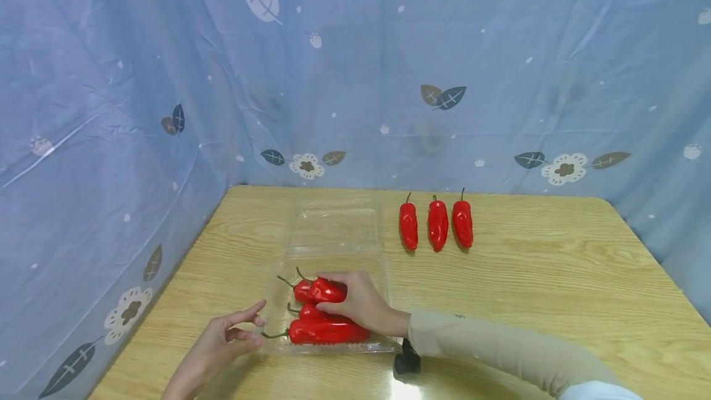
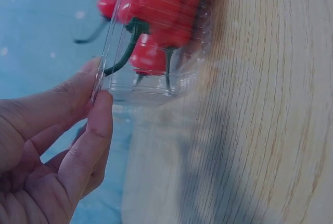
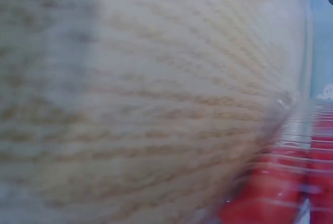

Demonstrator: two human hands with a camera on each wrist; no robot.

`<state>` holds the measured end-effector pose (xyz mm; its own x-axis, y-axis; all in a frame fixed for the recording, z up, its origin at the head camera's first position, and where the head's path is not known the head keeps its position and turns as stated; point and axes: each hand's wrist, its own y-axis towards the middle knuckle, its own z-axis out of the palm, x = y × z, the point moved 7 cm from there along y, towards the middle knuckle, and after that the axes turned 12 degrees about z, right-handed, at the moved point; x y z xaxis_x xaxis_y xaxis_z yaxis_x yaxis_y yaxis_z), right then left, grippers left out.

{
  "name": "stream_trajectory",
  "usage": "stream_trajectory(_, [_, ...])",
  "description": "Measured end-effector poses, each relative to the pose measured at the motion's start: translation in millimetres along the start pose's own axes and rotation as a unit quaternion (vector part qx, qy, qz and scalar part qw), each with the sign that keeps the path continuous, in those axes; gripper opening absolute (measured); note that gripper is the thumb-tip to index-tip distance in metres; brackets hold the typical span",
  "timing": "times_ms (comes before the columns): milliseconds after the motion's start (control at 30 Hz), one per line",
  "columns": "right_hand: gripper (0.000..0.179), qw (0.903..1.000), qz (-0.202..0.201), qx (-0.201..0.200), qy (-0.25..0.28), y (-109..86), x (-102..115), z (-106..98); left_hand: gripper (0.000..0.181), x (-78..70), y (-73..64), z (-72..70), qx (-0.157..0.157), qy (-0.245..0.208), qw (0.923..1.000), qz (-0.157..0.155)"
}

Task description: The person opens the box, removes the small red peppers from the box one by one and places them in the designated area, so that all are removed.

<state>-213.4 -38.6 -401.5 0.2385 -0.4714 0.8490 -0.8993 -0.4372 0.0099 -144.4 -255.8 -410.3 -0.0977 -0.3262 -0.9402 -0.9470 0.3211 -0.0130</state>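
A clear plastic clamshell box (image 1: 383, 345) sits at the front left of the table, its lid laid back. Several glossy red peppers (image 1: 319, 331) with green stems lie inside, stems toward the left. My right hand (image 1: 358, 301) reaches into the box and grips an upper red pepper (image 1: 326, 291), lying on or against the others. At the box's left edge, my left hand (image 1: 219, 344) pinches the rim between thumb and finger, as the left wrist view shows (image 2: 62, 135). Red peppers (image 3: 265, 193) appear blurred through the ribbed wall in the right wrist view.
Three more red peppers (image 1: 437, 225) lie in a row behind and right of the box. The open lid (image 1: 336, 230) spreads toward the back. A small black object (image 1: 407, 360) shows under the right wrist. Blue patterned cloth (image 1: 389, 66) hangs behind the wood-grain table (image 1: 533, 276).
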Motion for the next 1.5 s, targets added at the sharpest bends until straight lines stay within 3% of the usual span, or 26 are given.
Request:
stream_trajectory(167, [0.053, 0.996, 0.005, -0.004, 0.089, -7.8, 7, -14, 0.072, -2.3, 0.7, 0.5, 0.003, 0.006, 1.0, 0.001])
stream_trajectory(300, [0.051, 0.9925, 0.007, -0.007, 0.122, -13.2, 15, -29, 0.072, -3.4, 0.8, -0.3, 0.005, 0.009, 0.9999, 0.004])
stream_trajectory(633, [0.052, 0.9942, -0.053, 0.045, 0.082, -32.0, 25, -58, 0.075, -4.1, 0.4, -0.7, 0.002, 0.007, 0.9999, -0.009])
stream_trajectory(833, [0.052, 0.9936, -0.084, 0.065, 0.04, -44.9, 17, -76, 0.074, -4.4, -0.4, -2.1, -0.001, 0.019, 0.9998, -0.009])
stream_trajectory(967, [0.052, 0.9892, -0.128, 0.069, 0.012, -55.0, 9, -91, 0.072, -3.9, 0.1, -0.8, 0.001, 0.022, 0.9997, -0.005])
stream_trajectory(1100, [0.051, 0.9868, -0.154, 0.048, -0.019, -63.3, -6, -110, 0.071, -4.4, 1.7, 2.0, 0.01, 0.017, 0.9997, 0.011])
stream_trajectory(1367, [0.053, 0.992, -0.122, -0.001, -0.032, -76.8, -39, -139, 0.07, -6.2, 2.0, 2.4, 0.015, 0.023, 0.9995, 0.016])
stream_trajectory(1500, [0.053, 0.9934, -0.07, -0.087, -0.028, -83.0, -56, -158, 0.07, -6.8, 0.0, 0.7, 0.009, 0.026, 0.9995, 0.015])
